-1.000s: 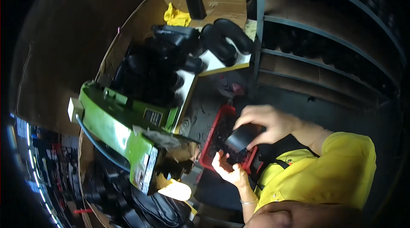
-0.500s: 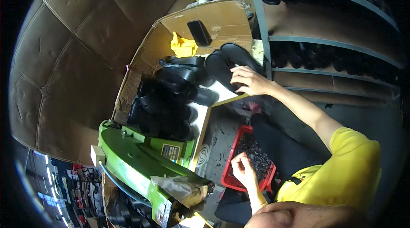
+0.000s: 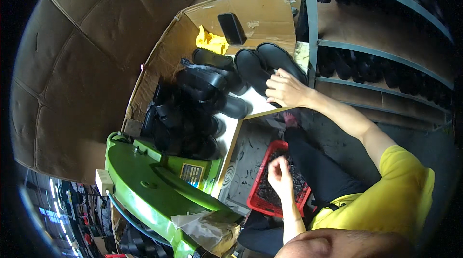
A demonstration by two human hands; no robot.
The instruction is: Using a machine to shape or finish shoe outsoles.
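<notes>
Two black shoes (image 3: 251, 67) are lying side by side at the right end of the white counter (image 3: 256, 101), close to its pale yellow edge. My right hand (image 3: 289, 90) is resting over their near ends, the fingers bending downward; I cannot tell whether they are gripping a shoe or only touching it. My left hand (image 3: 280, 176) is hanging above a red basket (image 3: 267, 207), its fingers drawn in narrow and looking blurred, so I cannot tell whether they are holding anything. Black scraps (image 3: 299, 183) are filling the basket, which is standing on the grey floor (image 3: 246, 147) beside my dark trouser leg (image 3: 320, 156).

Left of the two shoes, a heap of black shoes (image 3: 205, 86) is covering much of the counter. Behind them, a yellow cloth (image 3: 212, 41) is lying crumpled and a black rectangular object (image 3: 231, 28) is leaning against a cardboard wall (image 3: 270, 12). A green machine (image 3: 144, 181) is standing at the counter's near end, with a blue hose (image 3: 126, 219) running along its side. To the right, a metal rack (image 3: 381, 47) is carrying rows of dark shoes (image 3: 366, 69). A large brown padded sheet (image 3: 87, 65) is filling the left side.
</notes>
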